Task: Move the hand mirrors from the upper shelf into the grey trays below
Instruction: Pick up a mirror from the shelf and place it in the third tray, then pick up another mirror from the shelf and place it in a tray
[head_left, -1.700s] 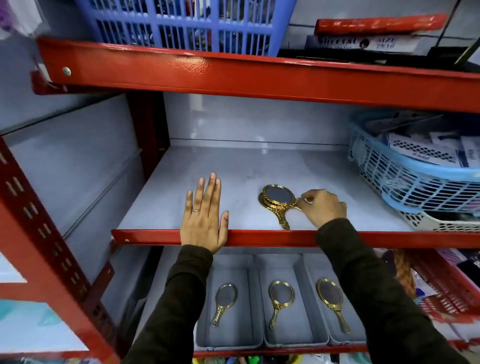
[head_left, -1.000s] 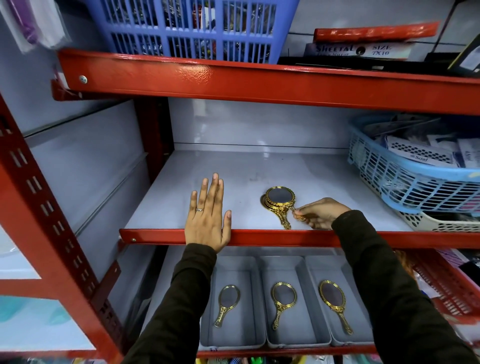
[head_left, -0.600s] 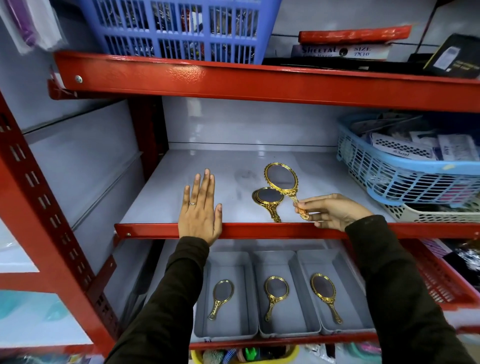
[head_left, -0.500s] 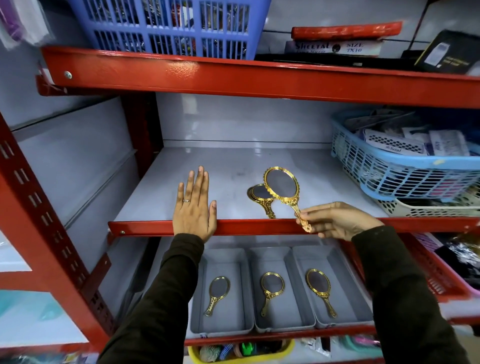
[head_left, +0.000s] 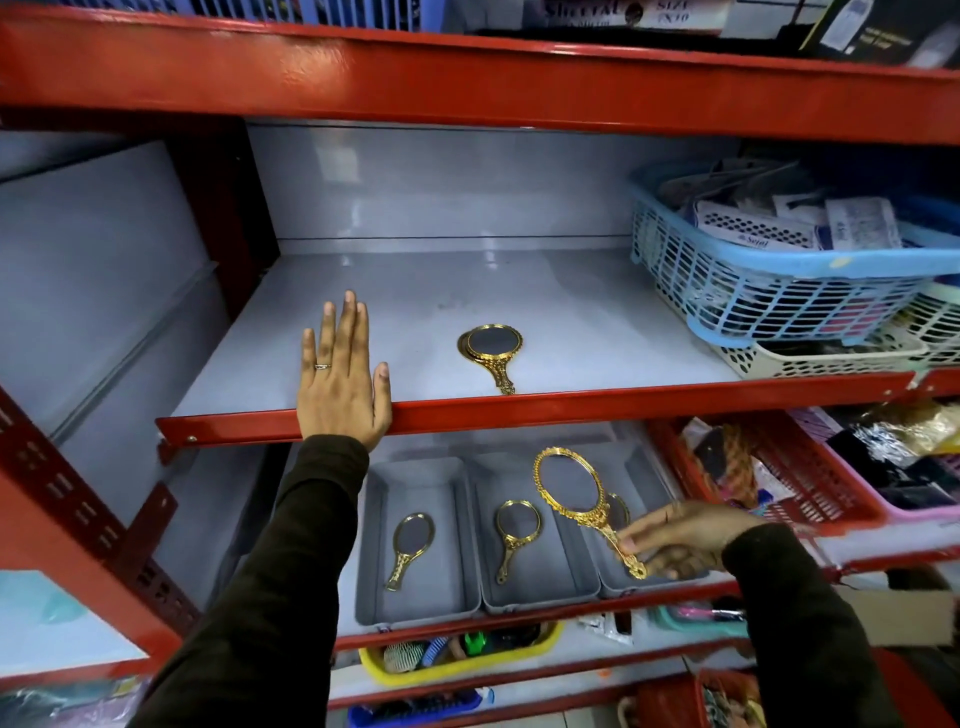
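My right hand (head_left: 680, 540) pinches the handle of a gold-framed hand mirror (head_left: 571, 491) and holds it in the air over the right grey tray (head_left: 615, 584). A small stack of gold hand mirrors (head_left: 491, 347) lies on the upper shelf (head_left: 571, 322) near its front edge. The left grey tray (head_left: 415, 605) holds one mirror (head_left: 410, 545), and the middle grey tray (head_left: 540, 592) holds another mirror (head_left: 514, 527). A third mirror in the right tray is mostly hidden behind the held one. My left hand (head_left: 340, 374) rests flat on the upper shelf's red front lip, fingers together, holding nothing.
A light blue basket (head_left: 769, 280) full of packets sits on a white basket (head_left: 831, 358) at the shelf's right. A red basket (head_left: 810, 478) of goods stands right of the trays. A yellow tray (head_left: 457, 660) of combs lies on the shelf below.
My right hand has lifted one mirror off the stack on the upper shelf and brought it down in front of the lower shelf, over the right tray. My left hand has stayed put.
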